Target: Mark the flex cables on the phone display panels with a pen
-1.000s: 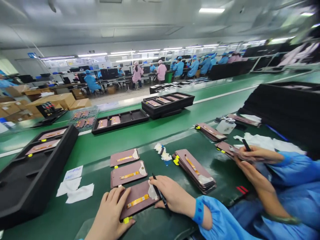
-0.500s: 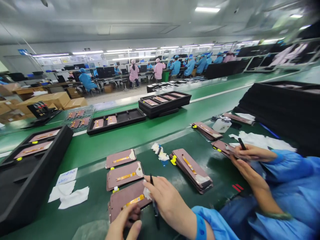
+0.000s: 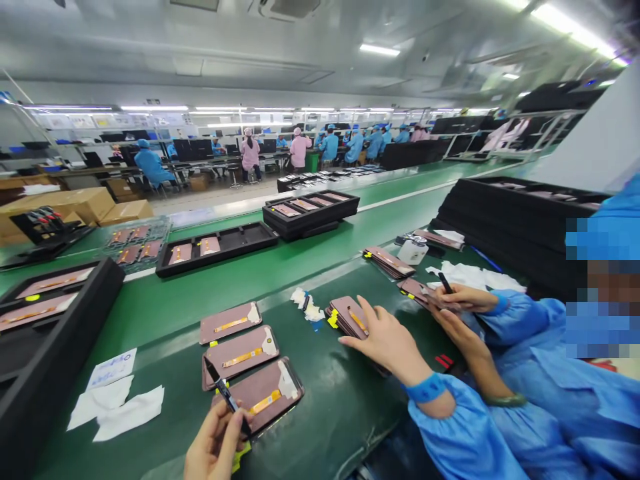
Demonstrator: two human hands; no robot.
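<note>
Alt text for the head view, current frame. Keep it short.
The left hand grips a black pen by the nearest pink panel of three on a green mat; the right hand rests open on a panel stack. A co-worker in blue is at the right.

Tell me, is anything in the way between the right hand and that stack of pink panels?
Nothing visible. The right hand rests directly on the stack of panels. The paper scraps lie beside the stack, apart from the hand.
</note>
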